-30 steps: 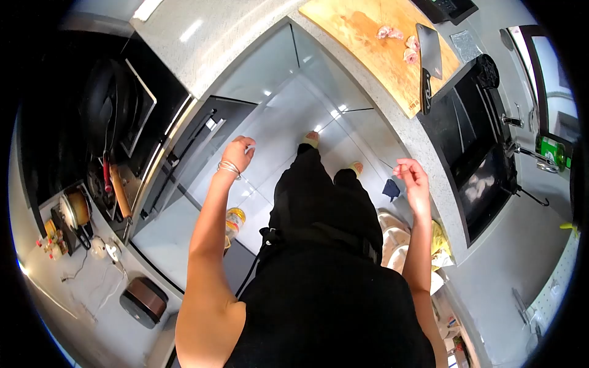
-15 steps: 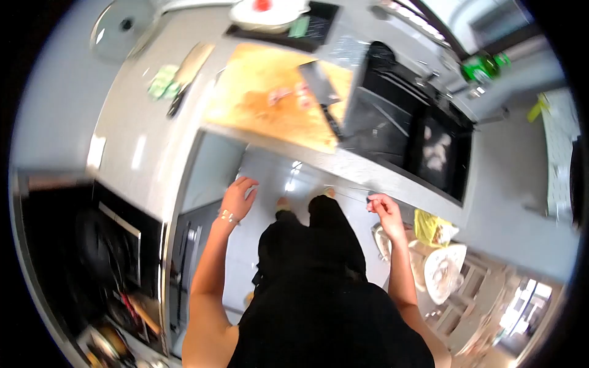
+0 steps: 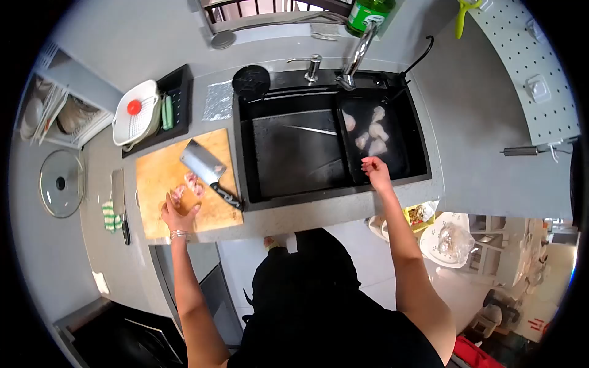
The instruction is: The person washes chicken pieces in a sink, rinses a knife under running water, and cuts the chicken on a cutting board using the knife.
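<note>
My left hand [image 3: 179,216] reaches over the front of a wooden cutting board [image 3: 156,165]. Its thumb and fingers are apart, beside small pieces of raw meat [image 3: 194,184]; whether the fingertips touch them I cannot tell. A cleaver [image 3: 204,163] lies flat on the board, its black handle pointing toward the sink. My right hand [image 3: 377,173] hovers over the front of a black tray [image 3: 396,161] at the right of the sink, fingers loosely bent with nothing seen in them. Several raw chicken pieces [image 3: 378,130] lie in that tray, just beyond the fingertips.
Around the black sink [image 3: 294,153] are a chrome faucet [image 3: 359,55], a soap dispenser [image 3: 313,69] and a green bottle [image 3: 370,15]. A white basket [image 3: 136,113] stands behind the board. Farther left are a knife [image 3: 119,196], a striped cloth [image 3: 111,216] and a glass lid [image 3: 61,184].
The view has turned right toward the sink. My left hand has gone from beside my body to the board, and my right hand from beside my body to the sink tray.
</note>
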`<state>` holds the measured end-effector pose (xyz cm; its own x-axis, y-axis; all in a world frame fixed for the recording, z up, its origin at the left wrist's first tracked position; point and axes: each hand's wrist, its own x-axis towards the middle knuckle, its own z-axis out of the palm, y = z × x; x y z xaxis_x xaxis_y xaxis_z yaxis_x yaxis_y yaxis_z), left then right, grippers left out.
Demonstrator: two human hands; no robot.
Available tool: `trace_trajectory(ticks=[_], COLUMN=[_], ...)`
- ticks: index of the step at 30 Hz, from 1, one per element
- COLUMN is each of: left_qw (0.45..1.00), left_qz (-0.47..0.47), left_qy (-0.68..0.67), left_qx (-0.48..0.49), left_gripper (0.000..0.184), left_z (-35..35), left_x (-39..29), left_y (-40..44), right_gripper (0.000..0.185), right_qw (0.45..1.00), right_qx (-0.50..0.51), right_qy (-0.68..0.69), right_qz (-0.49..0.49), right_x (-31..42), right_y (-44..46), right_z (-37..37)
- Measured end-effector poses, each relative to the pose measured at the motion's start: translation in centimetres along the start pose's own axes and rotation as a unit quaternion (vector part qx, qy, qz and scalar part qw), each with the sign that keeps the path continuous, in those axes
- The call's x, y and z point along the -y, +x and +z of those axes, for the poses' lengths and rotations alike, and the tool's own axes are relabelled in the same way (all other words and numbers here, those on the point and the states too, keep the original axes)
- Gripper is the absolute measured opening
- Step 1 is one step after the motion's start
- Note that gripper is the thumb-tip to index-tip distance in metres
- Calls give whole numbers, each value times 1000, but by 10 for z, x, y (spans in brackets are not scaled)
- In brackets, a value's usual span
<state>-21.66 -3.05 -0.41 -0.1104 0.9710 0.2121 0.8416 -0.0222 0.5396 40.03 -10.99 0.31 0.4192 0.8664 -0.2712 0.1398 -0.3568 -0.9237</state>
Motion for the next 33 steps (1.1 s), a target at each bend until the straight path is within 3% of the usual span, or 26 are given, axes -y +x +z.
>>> trace_trajectory(ticks=[3, 5, 7, 8, 10, 11, 12, 13, 14, 15, 16, 19, 23, 24, 25, 26, 27, 28, 31, 33], left_qw=[1000, 998, 995, 996, 991, 992, 990, 984, 981, 983, 985, 994, 998, 999, 999, 999, 999, 999, 997, 994], left_qz=[-28, -55, -91, -92, -117, -125, -135, -145, -75, -78, -79, -88, -47, -37, -27, -24, -15, -5, 28, 47], left_qy=[-6, 29, 25, 13, -68, -10, 49, 105, 179, 165, 153, 68, 30, 20, 10, -4, -16, -29, -78, -90], left_qx=[9, 10, 23, 14, -3, 3, 10, 16, 15, 5, -5, -21, -25, -28, -30, -31, -26, -19, 12, 35], left_gripper=[98, 95, 86, 82, 72, 71, 70, 69, 65, 64, 63, 55, 46, 45, 44, 42, 41, 41, 41, 42], left_z=[18, 25, 26, 29, 27, 22, 17, 13, 14, 10, 0, -25, -37, -36, -36, -34, -32, -29, -19, -11], left_x=[-28, -38, -52, -49, -55, -60, -66, -70, -35, -39, -50, -93, -126, -134, -143, -157, -168, -180, -206, -214], left_y=[23, 32, 39, 39, 43, 47, 51, 52, 51, 51, 52, 53, 44, 44, 45, 48, 49, 51, 53, 52], right_gripper=[15, 14, 16, 23, 31, 35, 47, 49, 51, 52, 55, 56, 60, 59, 58, 56, 55, 48, 36, 32], right_qw=[996, 981, 920, 940, 925, 916, 921, 906, 889, 871, 875, 819, 826, 836, 921, 965, 966, 958, 868, 858], right_qx=[-32, -66, -87, -40, -47, -52, 14, 1, -12, -25, 60, 159, 75, -4, 44, 91, 133, 64, 196, 190], right_qy=[-77, -180, -343, -319, -345, -359, -371, -407, -442, -477, -478, -550, -556, -548, -383, -201, -13, 160, 388, 432], right_qz=[19, -24, -172, -111, -152, -173, -117, -117, -117, -117, -52, -40, 59, -35, 54, 142, 223, 229, 240, 203], right_x=[-41, -46, -52, -49, -37, -31, -3, -13, -27, -35, -12, 1, 31, -54, -46, -30, -18, -8, 21, 37], right_y=[60, 91, 127, 141, 164, 174, 176, 183, 191, 198, 198, 192, 170, 195, 196, 194, 192, 181, 176, 163], right_z=[-30, -28, -13, -4, 17, 26, 30, 36, 45, 51, 46, 23, 7, 9, 3, -6, -12, -12, -45, -51])
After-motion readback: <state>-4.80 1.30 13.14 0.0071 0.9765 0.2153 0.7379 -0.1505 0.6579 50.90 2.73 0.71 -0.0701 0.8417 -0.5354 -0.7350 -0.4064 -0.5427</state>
